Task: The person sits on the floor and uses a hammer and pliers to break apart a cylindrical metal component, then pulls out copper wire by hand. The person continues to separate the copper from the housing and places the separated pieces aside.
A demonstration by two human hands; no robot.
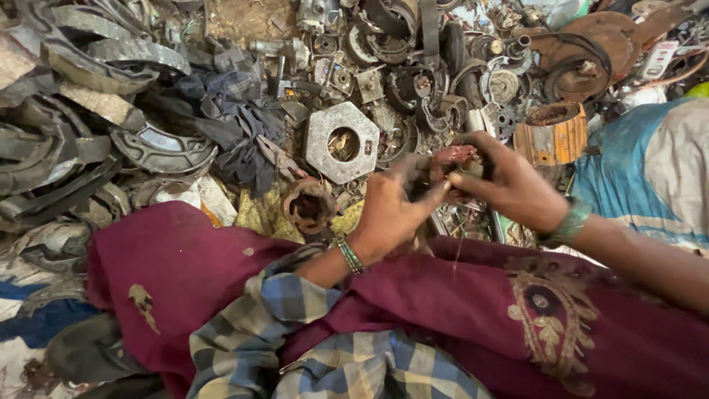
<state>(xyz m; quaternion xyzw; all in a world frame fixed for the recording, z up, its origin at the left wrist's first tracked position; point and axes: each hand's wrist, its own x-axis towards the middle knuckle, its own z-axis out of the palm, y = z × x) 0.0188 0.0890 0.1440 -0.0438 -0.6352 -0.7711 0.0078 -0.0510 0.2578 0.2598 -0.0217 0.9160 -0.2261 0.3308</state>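
Ground (247,18) lying under scrap: curved metal shoes (111,55), a dark rag (236,118), a hexagonal plate (341,140), a copper-wound drum (552,133).

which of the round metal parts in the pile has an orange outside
The drum-shaped part just beyond the right hand: its side wall is orange, while the other round parts around it are grey or rusty brown.

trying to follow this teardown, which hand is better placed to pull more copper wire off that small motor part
Right, probably. The right hand has its fingertips pinched on the reddish copper-wound part from above, while the left hand cups it from below, seemingly as a brace. How tight either grip is cannot be told.
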